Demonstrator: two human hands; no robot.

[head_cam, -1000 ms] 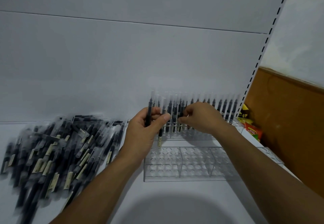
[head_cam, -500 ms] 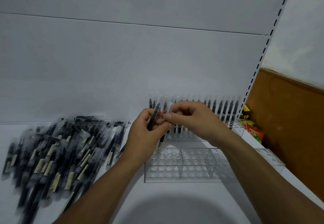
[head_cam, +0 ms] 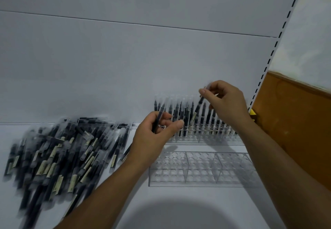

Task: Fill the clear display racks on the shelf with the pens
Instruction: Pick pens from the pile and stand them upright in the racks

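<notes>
Legible text, brands, numbers, signs: 0.
- Loose pens [head_cam: 59,150], heaped on the shelf: pale strip labels on the barrels, print blurred and unreadable.
- Racked pens [head_cam: 186,116], upright in the rear rack [head_cam: 188,139]: pale labels low on the barrels, too small to read.
- Right-hand pen [head_cam: 198,108]: 1 pale label, unreadable.
- Left-hand pen [head_cam: 161,109]: nothing legible.
- Yellow item [head_cam: 252,112] at the shelf's right edge: nothing legible.

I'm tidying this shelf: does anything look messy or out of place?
Only the loose pens: a jumbled heap on the shelf, left of the front rack, which holds none. Pens in the back rack stand in rows.
</notes>
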